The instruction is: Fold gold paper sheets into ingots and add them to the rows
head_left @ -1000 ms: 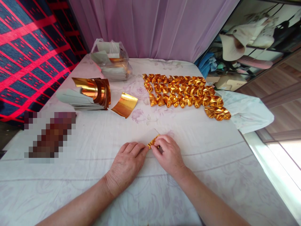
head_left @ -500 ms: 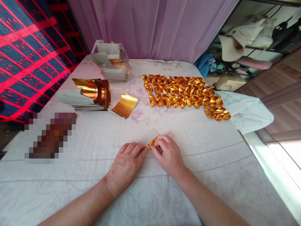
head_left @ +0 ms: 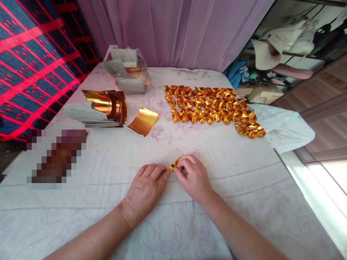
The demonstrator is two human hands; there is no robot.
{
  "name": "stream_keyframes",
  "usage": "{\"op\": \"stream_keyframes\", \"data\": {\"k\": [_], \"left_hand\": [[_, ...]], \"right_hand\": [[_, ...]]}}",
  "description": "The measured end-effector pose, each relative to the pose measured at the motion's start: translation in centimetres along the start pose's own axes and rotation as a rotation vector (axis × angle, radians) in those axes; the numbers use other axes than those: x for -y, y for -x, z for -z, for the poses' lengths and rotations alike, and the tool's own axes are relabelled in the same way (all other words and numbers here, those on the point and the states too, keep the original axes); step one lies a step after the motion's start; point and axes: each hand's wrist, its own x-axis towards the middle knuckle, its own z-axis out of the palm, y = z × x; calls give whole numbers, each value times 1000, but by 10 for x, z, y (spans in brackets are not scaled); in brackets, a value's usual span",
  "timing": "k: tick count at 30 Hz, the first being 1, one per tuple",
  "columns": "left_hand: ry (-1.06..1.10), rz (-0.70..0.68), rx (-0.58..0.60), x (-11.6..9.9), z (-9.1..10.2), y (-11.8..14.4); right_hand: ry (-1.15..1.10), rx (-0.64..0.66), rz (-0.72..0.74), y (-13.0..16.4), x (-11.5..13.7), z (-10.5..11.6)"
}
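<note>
A small piece of gold foil paper (head_left: 175, 164), white on its back, lies on the white flowered cloth (head_left: 244, 180) in front of me. My left hand (head_left: 146, 189) pinches its left end and my right hand (head_left: 193, 177) pinches its right end, fingertips nearly touching over it. Most of the paper is hidden under my fingers. Several folded gold pieces (head_left: 211, 106) sit in rows beyond my hands.
A stack of gold sheets (head_left: 108, 106) lies at the left, with one loose curled gold sheet (head_left: 142, 121) beside it. Behind stands a clear plastic bag of paper (head_left: 127, 70). A blurred brown object (head_left: 58, 155) is near left. The table's right edge (head_left: 306, 195) drops off.
Both hands stay over the gold paper; the fingers have shifted only slightly. The white back of the paper shows a little more than one second ago.
</note>
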Motion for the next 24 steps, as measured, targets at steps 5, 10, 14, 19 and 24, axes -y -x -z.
{"op": "stream_keyframes", "data": {"k": [5, 10, 14, 19, 24], "left_hand": [[11, 9, 9, 0, 0, 0], [16, 5, 7, 1, 0, 0], [19, 10, 22, 1, 1, -1], [3, 11, 25, 0, 1, -1], [23, 22, 35, 0, 2, -2]], "right_hand": [[-16, 14, -1, 0, 0, 1], [-42, 28, 11, -1, 0, 2], [-31, 31, 20, 0, -2, 2], [-5, 31, 31, 0, -1, 2], [7, 37, 26, -1, 2, 1]]}}
